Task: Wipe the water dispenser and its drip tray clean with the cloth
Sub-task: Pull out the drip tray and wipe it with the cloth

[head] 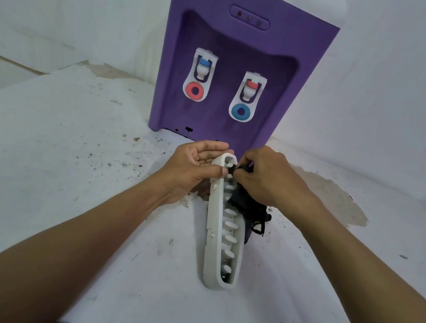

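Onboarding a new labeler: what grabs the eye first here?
The purple water dispenser stands at the back of the stained table. In front of it, the left hand holds the far end of the white drip tray, while the right hand presses a dark cloth into it.

At upper centre a purple dispenser [239, 52] stands on the stained white bench [49, 161] against the wall. In mid-frame the left grip [197, 161] holds the far end of a long white tray [219, 248], thumb on its rim. Just right of it, the right grip [265, 179] pinches a dark cloth [247, 210] against that end, and the rest of the cloth is bunched behind the tray.
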